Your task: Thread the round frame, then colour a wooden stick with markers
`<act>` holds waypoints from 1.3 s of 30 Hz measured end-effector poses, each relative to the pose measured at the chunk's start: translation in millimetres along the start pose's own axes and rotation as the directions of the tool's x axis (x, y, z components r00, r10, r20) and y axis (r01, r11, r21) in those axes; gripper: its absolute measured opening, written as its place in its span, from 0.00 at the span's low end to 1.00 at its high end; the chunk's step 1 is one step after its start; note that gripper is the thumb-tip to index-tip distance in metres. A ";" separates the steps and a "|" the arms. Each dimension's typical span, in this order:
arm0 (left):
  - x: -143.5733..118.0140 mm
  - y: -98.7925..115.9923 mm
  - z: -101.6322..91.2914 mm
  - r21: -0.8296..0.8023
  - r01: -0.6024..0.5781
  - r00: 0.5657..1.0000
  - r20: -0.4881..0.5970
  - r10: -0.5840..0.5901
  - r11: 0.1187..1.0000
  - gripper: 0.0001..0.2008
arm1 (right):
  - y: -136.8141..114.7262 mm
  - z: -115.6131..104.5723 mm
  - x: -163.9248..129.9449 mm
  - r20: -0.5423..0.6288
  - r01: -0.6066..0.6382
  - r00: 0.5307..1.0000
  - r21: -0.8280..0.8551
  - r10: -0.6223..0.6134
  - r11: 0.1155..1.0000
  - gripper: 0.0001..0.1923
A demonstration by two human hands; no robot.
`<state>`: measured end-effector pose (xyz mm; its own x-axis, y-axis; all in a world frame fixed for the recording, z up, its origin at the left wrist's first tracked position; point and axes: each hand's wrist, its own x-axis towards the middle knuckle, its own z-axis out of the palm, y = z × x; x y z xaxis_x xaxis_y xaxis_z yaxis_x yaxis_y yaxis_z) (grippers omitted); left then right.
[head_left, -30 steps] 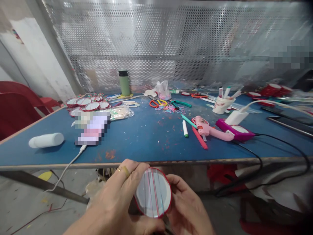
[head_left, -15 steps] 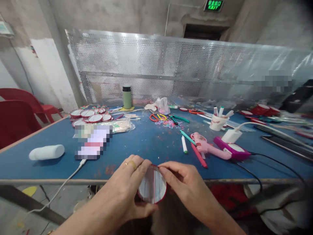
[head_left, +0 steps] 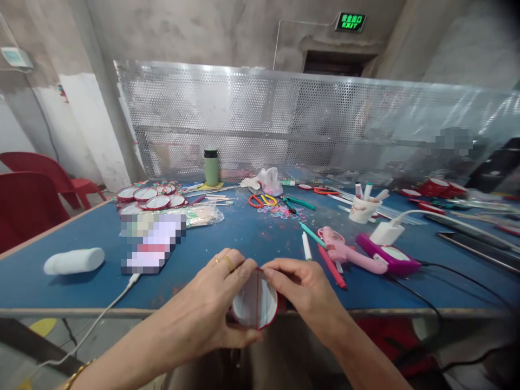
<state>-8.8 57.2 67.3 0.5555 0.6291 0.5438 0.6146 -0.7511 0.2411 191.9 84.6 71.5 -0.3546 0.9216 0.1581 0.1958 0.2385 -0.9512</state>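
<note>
Just past the table's front edge I hold a small round drum (head_left: pixel 248 307) with a pale face and a red rim. A thin red line (head_left: pixel 257 303) runs straight down the middle of that face. My left hand (head_left: pixel 215 303) wraps the left side, thumb below and fingers at the top. At the top of the rim, my right hand (head_left: pixel 298 287) pinches with thumb and forefinger, close to the upper end of the red line. Whether a thread sits between those fingertips is too small to tell. Similar red-rimmed drums (head_left: pixel 157 202) lie piled at the back left.
A phone (head_left: pixel 156 244) and a white bottle (head_left: pixel 74 261) lie left. To the right are a pink glue gun (head_left: pixel 349 252), markers (head_left: pixel 306 246), a purple box (head_left: pixel 390 260) with cables and a pen cup (head_left: pixel 362 210). Pliers (head_left: pixel 298 203) and scissors (head_left: pixel 264 201) lie farther back.
The drum has turned slightly in my hands and the red line now stands nearly upright at its middle. Both hands keep their grip. The camera view has tilted up a little.
</note>
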 end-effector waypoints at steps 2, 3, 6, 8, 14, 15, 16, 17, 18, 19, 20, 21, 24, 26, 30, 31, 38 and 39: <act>3.0 -2.2 0.5 -0.003 0.000 1.000 0.006 0.001 1.000 0.32 | 1.1 -0.2 3.7 -0.004 -0.020 1.000 0.017 0.020 1.000 0.15; 4.7 -3.5 0.7 -0.006 -0.003 1.000 0.010 0.003 1.000 0.30 | 1.7 -0.4 5.8 -0.010 -0.023 1.000 0.019 0.023 1.000 0.15; 9.2 -7.2 1.1 -0.022 -0.008 1.000 0.016 0.009 1.000 0.28 | 3.1 -1.5 11.5 -0.034 -0.009 0.999 0.016 0.010 1.000 0.15; 10.8 -8.7 1.3 -0.031 -0.009 1.000 0.014 0.009 0.999 0.29 | 3.5 -1.8 13.5 -0.034 -0.004 0.999 0.028 0.005 1.000 0.15; 12.4 -10.8 1.6 -0.052 0.039 0.999 0.025 -0.037 0.998 0.30 | 4.6 0.0 17.5 -0.011 -0.008 1.000 0.055 0.009 0.998 0.16; 13.6 -11.7 1.6 -0.062 0.049 0.999 0.026 -0.048 0.997 0.30 | 5.0 0.2 19.4 -0.012 -0.010 1.000 0.060 0.010 0.998 0.16; 15.0 -13.0 1.8 -0.072 0.055 0.998 0.020 -0.054 0.996 0.30 | 5.6 0.2 21.6 -0.017 -0.007 1.000 0.060 0.008 0.998 0.16; 16.8 -14.6 2.0 -0.078 0.059 0.998 0.010 -0.059 0.995 0.30 | 6.3 -0.1 24.3 -0.020 -0.002 1.000 0.054 0.003 0.999 0.16; 18.8 -16.4 2.3 -0.078 0.060 0.998 0.001 -0.060 0.995 0.30 | 7.3 -0.7 27.2 -0.025 0.008 1.000 0.044 -0.006 0.999 0.16; 20.8 -18.4 2.7 -0.072 0.060 0.998 -0.009 -0.061 0.996 0.30 | 8.5 -1.4 30.3 -0.029 0.022 0.999 0.032 -0.021 0.999 0.16; 22.8 -20.6 3.2 -0.062 0.057 0.998 -0.019 -0.059 0.996 0.30 | 9.7 -2.3 33.4 -0.031 0.036 0.999 0.023 -0.036 0.999 0.16; 24.7 -22.9 3.7 -0.049 0.053 0.998 -0.028 -0.054 0.997 0.29 | 10.8 -3.3 36.6 -0.030 0.046 0.998 0.014 -0.046 0.999 0.16; 30.0 -30.8 4.9 -0.024 0.043 0.998 -0.034 -0.044 0.999 0.28 | 12.6 -5.7 46.0 -0.016 0.057 0.998 -0.009 -0.057 0.998 0.15; 33.7 -36.2 4.8 -0.014 0.046 0.998 -0.030 -0.047 0.999 0.27 | 11.5 -6.6 52.0 0.001 0.046 0.999 -0.017 -0.046 0.999 0.15; 41.8 -40.8 0.9 -0.002 0.058 0.998 -0.027 -0.058 0.998 0.25 | 5.4 -6.6 59.3 -0.007 0.034 0.999 -0.025 -0.035 0.999 0.15; 43.1 -39.7 -0.4 0.003 0.059 0.998 -0.027 -0.059 0.998 0.25 | 4.0 -6.3 59.2 -0.014 0.030 0.999 -0.023 -0.030 0.999 0.15; 43.0 -31.4 -5.3 0.030 0.068 0.998 0.007 -0.068 0.997 0.26 | 3.7 -5.5 52.8 0.017 -0.072 0.997 0.064 0.071 0.995 0.16; 44.4 -33.8 -6.8 0.036 0.067 0.998 0.015 -0.067 0.997 0.26 | 3.1 -6.0 55.2 0.019 -0.075 0.997 0.064 0.074 0.995 0.17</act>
<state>-8.7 109.2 88.8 0.5213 0.6811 0.5141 0.6701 -0.6998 0.2477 178.5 138.1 78.8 -0.3570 0.9305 0.0824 0.1627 0.1487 -0.9754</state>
